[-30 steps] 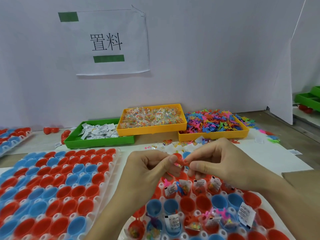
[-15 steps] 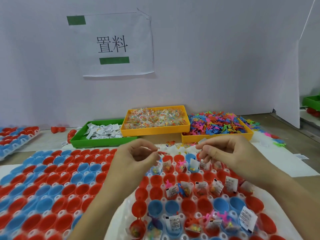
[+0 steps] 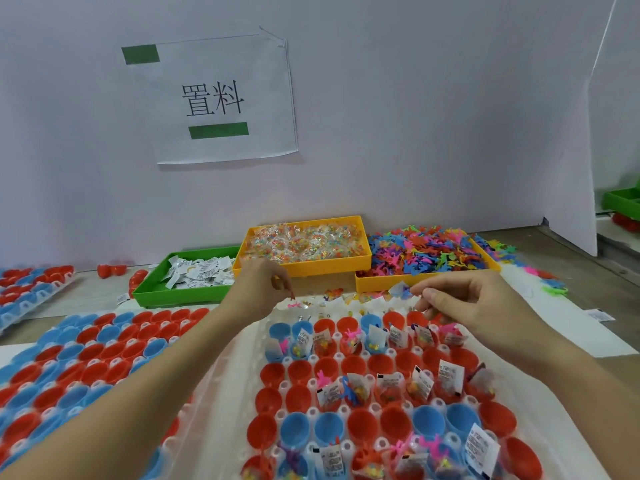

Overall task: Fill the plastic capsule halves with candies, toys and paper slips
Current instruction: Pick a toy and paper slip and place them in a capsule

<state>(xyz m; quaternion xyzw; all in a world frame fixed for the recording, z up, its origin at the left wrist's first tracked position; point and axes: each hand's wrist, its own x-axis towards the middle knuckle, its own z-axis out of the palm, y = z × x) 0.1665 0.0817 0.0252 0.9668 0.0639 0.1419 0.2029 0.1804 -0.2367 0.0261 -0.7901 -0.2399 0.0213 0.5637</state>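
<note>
Two hands above capsule tray [image 3: 571, 441], right hand [image 3: 474, 303], left hand [image 3: 258, 289]

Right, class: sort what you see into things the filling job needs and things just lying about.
Needed: capsule halves, green tray of paper slips, tray of candies, tray of toys, left hand, right hand.

Lying about: wall sign, loose red capsules.

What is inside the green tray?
The green tray holds a heap of small white paper slips with dark print. The slips cover most of its floor, and whatever lies under the heap cannot be seen. The left hand hides its right end.
</note>
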